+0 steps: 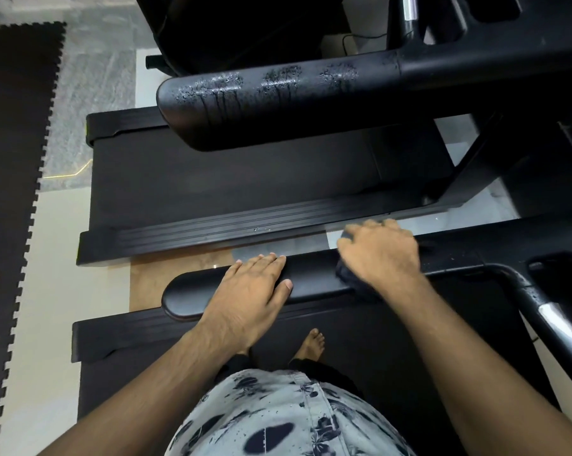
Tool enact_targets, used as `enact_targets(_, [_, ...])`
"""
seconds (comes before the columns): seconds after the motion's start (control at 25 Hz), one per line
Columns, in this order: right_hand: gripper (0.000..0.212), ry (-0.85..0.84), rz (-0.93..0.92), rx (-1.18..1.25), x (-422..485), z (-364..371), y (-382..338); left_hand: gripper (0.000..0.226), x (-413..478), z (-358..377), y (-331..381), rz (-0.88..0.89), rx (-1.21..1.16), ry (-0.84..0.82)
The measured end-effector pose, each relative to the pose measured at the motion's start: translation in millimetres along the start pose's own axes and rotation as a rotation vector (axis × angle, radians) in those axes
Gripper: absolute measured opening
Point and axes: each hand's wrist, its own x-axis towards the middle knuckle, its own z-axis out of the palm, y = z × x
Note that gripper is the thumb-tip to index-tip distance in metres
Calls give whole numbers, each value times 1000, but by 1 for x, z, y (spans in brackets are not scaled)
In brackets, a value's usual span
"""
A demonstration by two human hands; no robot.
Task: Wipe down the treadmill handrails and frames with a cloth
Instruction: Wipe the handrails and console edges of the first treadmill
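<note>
A black padded handrail runs across the lower middle of the head view. My left hand rests flat on it near its rounded left end, fingers straight. My right hand sits further right on the same rail and grips a dark cloth, which shows only at the hand's edges. A second black handrail, of the neighbouring treadmill, lies beyond and carries wet droplet patches with streaks running down its side.
I stand barefoot on the near treadmill's belt. The far treadmill's deck and ribbed side rail lie between the handrails. A chrome-and-black upright is at right. Black interlocking floor mats cover the left.
</note>
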Motion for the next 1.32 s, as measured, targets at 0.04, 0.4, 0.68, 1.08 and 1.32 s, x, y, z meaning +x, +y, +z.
enact_targets(0.04, [56,67,-120,-27,-12,6,-7,56,1,0,3,-2,6,-5])
enact_targets(0.4, [53,8,-259,-51,-32,11,5,55,17,4,17,19,-5,-5])
enact_targets(0.68, [55,15,-255,-32,-35,9,9,50,31,1,25,118,-43,-15])
enact_targets(1.08, [51,-47,-140,50,-5,-7,67,51,46,-1,42,174,-89,-20])
enact_targets(1.32, [53,-75,-288,-12,-21,-1,63,54,56,6,61,172,-52,-39])
